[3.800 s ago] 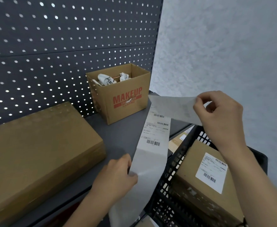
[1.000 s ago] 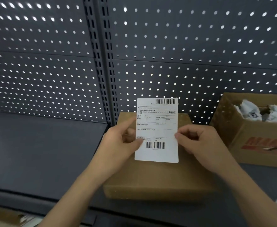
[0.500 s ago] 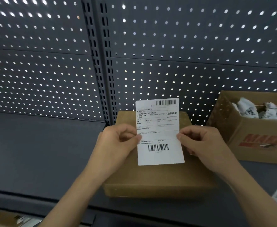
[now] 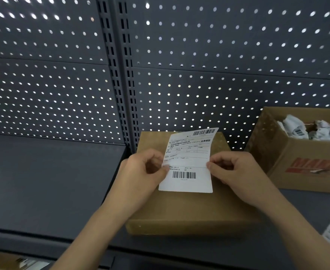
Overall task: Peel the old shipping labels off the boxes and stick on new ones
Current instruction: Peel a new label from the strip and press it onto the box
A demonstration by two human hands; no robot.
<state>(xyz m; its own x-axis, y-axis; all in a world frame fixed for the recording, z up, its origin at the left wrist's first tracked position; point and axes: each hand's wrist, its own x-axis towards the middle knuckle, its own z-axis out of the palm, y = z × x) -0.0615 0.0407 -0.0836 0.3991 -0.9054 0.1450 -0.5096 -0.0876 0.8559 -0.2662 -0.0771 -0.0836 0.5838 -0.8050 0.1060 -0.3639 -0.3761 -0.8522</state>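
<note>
the left hand (image 4: 140, 172) reaches in from about 7 o'clock on a bare forearm, its thumb and curled fingers pinching the label (image 4: 187, 164) at the sheet's 9 o'clock edge. the right hand (image 4: 236, 174) comes in from about 4 o'clock, fingers curled, pinching the 3 o'clock edge.

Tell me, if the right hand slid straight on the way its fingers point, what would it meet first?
The right hand points leftward and pinches the label by its right edge, so the label comes first. Beyond it, probably the left hand, though depth is unclear.
</note>
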